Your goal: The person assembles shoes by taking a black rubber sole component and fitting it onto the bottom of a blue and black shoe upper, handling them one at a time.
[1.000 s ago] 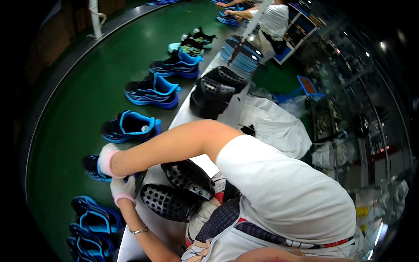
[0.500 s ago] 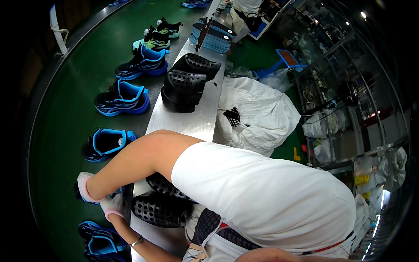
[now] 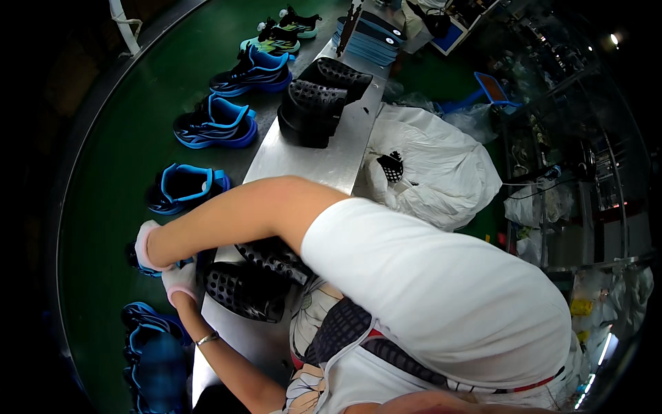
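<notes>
Both gloved hands meet at the near left over a blue and black sports shoe (image 3: 141, 265) lying on the green conveyor belt (image 3: 124, 90). The right hand (image 3: 146, 243), arm crossed over the body, closes on the shoe; the left hand (image 3: 181, 281) presses against it from the near side. Judging by the line, several finished shoes already ride farther along the belt, and more blue ones (image 3: 148, 331) wait nearer. Black perforated moulded shoe pieces (image 3: 245, 290) crowd the steel bench (image 3: 303, 162) just beside the hands.
</notes>
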### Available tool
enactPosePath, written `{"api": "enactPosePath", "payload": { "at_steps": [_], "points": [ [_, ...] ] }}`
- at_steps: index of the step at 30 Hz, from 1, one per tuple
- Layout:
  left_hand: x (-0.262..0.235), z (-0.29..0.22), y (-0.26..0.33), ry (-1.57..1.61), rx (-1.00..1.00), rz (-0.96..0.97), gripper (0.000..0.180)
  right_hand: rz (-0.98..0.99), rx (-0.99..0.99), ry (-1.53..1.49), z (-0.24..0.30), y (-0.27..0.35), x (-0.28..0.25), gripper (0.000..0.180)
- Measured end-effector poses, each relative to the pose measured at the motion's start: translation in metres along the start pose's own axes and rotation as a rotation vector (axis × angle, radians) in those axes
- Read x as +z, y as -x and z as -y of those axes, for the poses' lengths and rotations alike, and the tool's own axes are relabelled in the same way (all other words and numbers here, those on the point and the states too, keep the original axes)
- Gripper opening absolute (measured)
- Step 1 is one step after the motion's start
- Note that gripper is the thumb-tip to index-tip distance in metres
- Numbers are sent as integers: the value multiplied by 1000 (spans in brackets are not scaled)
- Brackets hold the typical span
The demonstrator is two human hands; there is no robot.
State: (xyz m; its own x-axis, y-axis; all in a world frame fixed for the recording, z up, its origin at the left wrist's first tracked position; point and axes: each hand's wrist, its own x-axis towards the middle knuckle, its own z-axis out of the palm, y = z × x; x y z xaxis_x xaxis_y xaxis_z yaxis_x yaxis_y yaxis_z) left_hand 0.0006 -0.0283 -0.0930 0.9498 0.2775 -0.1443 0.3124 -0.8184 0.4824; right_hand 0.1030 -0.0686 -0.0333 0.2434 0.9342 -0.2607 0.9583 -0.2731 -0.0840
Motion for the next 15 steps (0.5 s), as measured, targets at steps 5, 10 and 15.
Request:
{"api": "enactPosePath", "payload": {
  "at_steps": [5, 10, 15],
  "points": [
    [11, 37, -13, 58, -11, -67, 36, -140, 137, -299, -8, 122, -57, 34],
    [-3, 24, -7, 2, -169, -53, 44, -427, 494, -431, -45, 251, -13, 38],
    [-1, 29, -7, 46, -145, -138, 51, -753, 695, -358, -30, 302, 102, 28]
  ]
}}
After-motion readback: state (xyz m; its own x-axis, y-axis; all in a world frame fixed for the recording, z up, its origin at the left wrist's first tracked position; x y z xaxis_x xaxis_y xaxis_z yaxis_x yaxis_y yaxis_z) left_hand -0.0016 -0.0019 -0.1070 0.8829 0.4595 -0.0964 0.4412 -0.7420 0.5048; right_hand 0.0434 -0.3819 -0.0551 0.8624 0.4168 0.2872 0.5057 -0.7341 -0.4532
